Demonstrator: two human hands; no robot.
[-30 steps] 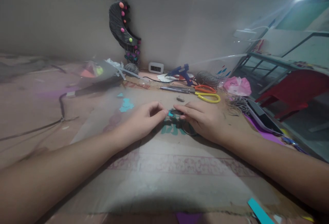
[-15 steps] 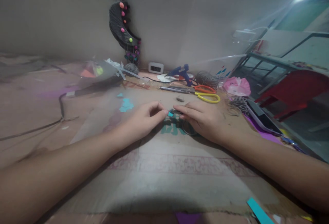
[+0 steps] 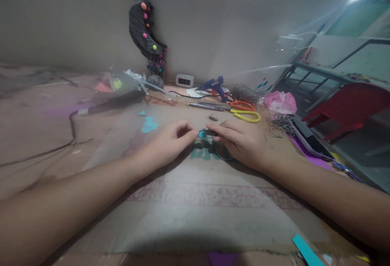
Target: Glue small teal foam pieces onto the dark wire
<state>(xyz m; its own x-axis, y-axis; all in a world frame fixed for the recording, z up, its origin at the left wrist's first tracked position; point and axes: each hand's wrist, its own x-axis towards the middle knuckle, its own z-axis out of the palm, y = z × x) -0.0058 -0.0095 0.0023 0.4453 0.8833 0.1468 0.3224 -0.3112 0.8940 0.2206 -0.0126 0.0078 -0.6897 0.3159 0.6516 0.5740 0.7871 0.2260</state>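
My left hand [image 3: 179, 138] pinches a small turquoise paper piece [image 3: 202, 134] between thumb and forefinger. Thin slits show along the free edge of the paper. Facing it, my right hand [image 3: 243, 142] is closed around what looks like small scissors [image 3: 224, 152]; a dark handle loop shows beneath the fingers, and the blades are mostly hidden. Both hands are just above a cardboard sheet [image 3: 195, 221] with printed marks. Left of my left hand lies a cluster of turquoise paper scraps [image 3: 149, 125].
Behind the hands lie large scissors [image 3: 243, 111] with orange and yellow handles, a blue glue gun [image 3: 213, 87] and a small clock [image 3: 184, 80]. A phone [image 3: 312, 140] and grey yarn [image 3: 283, 124] are at right. A turquoise strip [image 3: 307, 249] lies at the front edge.
The paper piece in my left hand now shows slits where its edge looked whole before. My hands have barely shifted.
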